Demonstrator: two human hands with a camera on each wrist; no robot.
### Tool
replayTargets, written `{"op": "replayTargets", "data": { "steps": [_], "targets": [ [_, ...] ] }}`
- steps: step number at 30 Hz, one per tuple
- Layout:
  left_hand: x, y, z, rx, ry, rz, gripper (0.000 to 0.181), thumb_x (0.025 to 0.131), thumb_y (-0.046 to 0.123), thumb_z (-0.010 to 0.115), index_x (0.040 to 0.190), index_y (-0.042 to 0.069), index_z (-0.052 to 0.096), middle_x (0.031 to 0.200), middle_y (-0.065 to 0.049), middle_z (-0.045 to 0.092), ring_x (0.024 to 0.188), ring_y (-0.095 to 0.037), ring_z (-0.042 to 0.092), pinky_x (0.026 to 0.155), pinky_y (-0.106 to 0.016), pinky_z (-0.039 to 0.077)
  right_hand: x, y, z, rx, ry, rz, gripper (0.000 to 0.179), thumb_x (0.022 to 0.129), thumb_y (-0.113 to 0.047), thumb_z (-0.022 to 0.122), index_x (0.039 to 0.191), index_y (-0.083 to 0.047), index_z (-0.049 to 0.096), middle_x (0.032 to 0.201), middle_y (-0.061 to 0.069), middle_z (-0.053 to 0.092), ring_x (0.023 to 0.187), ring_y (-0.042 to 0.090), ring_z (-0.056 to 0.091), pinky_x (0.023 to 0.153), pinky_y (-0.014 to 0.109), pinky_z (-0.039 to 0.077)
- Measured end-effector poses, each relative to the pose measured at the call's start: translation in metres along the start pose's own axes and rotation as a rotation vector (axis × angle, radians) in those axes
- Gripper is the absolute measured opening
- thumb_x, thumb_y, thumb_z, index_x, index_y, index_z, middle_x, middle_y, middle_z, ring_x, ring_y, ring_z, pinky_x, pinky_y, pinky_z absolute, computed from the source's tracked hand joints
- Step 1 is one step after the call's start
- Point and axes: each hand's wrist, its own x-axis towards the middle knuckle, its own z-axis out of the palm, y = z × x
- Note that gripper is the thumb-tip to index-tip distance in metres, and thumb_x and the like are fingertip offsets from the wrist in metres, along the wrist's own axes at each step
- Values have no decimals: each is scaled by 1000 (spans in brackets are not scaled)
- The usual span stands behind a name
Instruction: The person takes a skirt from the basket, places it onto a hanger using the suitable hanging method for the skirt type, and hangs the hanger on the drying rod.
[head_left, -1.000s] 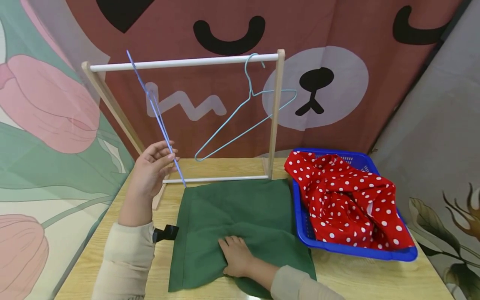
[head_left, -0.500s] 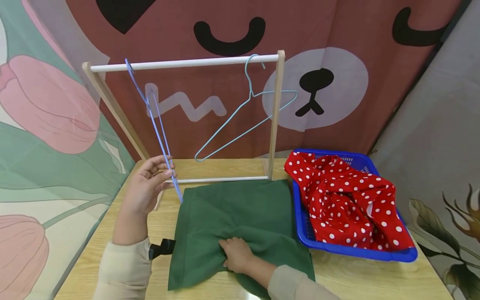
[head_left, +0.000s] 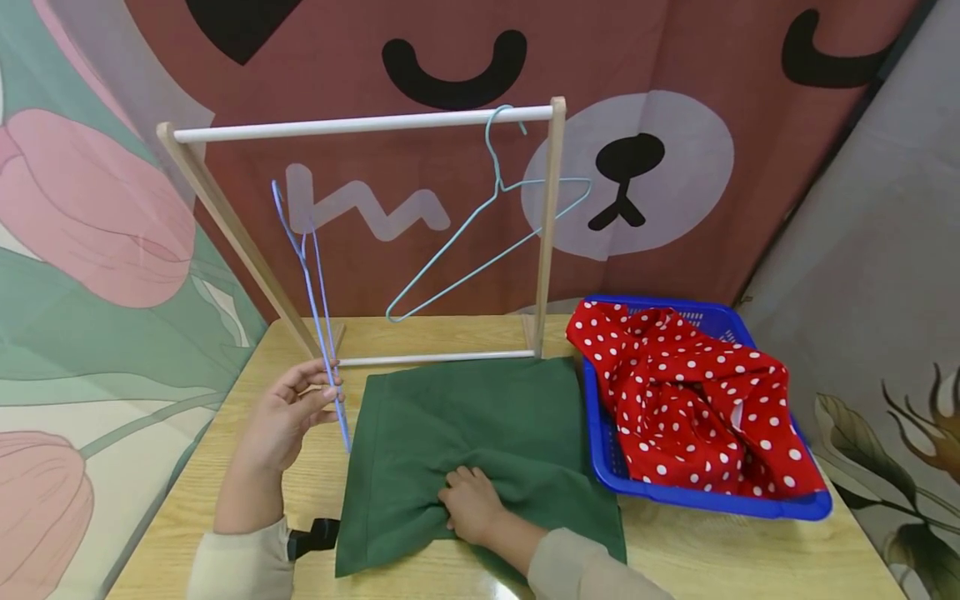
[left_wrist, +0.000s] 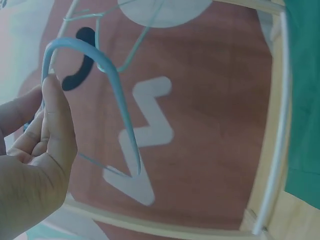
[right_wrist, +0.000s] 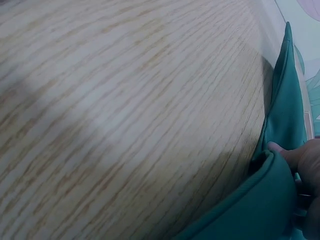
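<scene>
My left hand (head_left: 288, 412) pinches a thin purple-blue clothes hanger (head_left: 312, 292) between thumb and fingers. The hanger is upright and seen nearly edge-on, its hook below the rack's top rail; in the left wrist view the curved end of the hanger (left_wrist: 117, 90) rises beyond my thumb. A green cloth (head_left: 480, 417) with a stitched hem lies on the table. My right hand (head_left: 474, 510) grips its near edge, bunching it into creases. In the right wrist view, the thumb presses on a fold of the cloth (right_wrist: 260, 210); the other fingers are partly hidden.
A wooden rack with a white top rail (head_left: 360, 126) stands behind the cloth. From its right end hangs a light-blue hanger (head_left: 442, 250). To the right, a blue basket (head_left: 720, 504) holds red polka-dot fabric (head_left: 690, 400). A printed curtain (head_left: 675, 50) closes off the back.
My left hand has moved down and slightly left with the purple-blue hanger, so its hook has dropped from the top rail's height to below it. My right hand stays on the cloth.
</scene>
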Motion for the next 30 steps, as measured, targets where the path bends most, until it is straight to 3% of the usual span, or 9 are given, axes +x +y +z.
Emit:
{"op": "replayTargets", "data": {
  "steps": [3,6,11,20,27,30],
  "targets": [
    [-7,-9,-4,43,-4,-50,26,87,1,47,106,17,55,90,0,51,75,-11,55,63,-25,47,1,0,1,-46,51,-8,19,65,-35,69,80,-24,65,85,-4,48,79,12,40,72,25,33],
    [-14,-18,-8,70,4,-96,25,87,3,48,105,18,54,91,0,50,77,-12,54,64,-25,47,1,0,2,-76,86,-10,19,63,-36,70,78,-25,65,99,1,49,92,16,41,80,29,33],
    [-25,-30,-13,138,25,-177,23,86,7,51,105,20,54,94,-2,48,79,-13,51,65,-26,47,2,-1,1,-68,90,1,21,63,-35,70,81,-25,66,117,10,44,109,23,36,89,34,31],
    [-35,-45,-18,194,9,-250,25,85,6,53,106,18,54,94,-3,50,80,-13,51,67,-27,47,3,-2,-4,14,-6,28,21,69,-32,69,87,-23,65,91,3,52,91,17,44,83,28,36],
    [-41,-54,-24,235,-6,-306,27,84,6,53,109,14,53,95,-7,50,82,-14,50,67,-29,47,7,-3,-3,-34,25,17,19,67,-31,71,83,-24,66,75,-1,51,74,13,48,68,25,43],
    [-43,-57,-25,242,5,-328,30,83,6,54,113,7,51,96,-10,49,82,-14,49,67,-29,47,9,-3,-4,-22,31,28,20,66,-29,72,84,-24,65,73,-1,49,71,13,49,63,24,44]
  ]
}}
